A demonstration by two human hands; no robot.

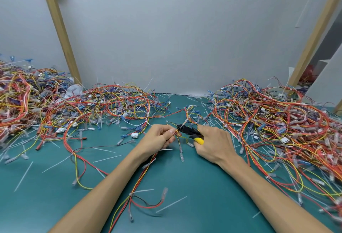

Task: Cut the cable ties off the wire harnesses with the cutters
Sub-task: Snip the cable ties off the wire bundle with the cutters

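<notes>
- Both hands meet over the middle of the green table [194,186]; the left hand [159,137] has its fingers curled round a bunch of red, yellow and black wires, the wire harness [142,175].
- Right hand [212,144] grips the yellow-and-black handles of the cutters [188,132]. Their dark nose points left and meets the wires just beside the left fingertips. Whether the blades are closed cannot be told.
- From the left hand the wire harness trails toward the near edge between the forearms, with a white cable tie [131,194] cinched round it lower down.
- One tangled heap of harnesses [55,103] lies at the far left of the table and a second heap [277,121] at the right, well apart from each other.
- Loose white tie strips [171,204] lie scattered on the table around the arms.
- Behind stands a pale wall [185,38] with a slanting wooden post [61,29] on the left.
</notes>
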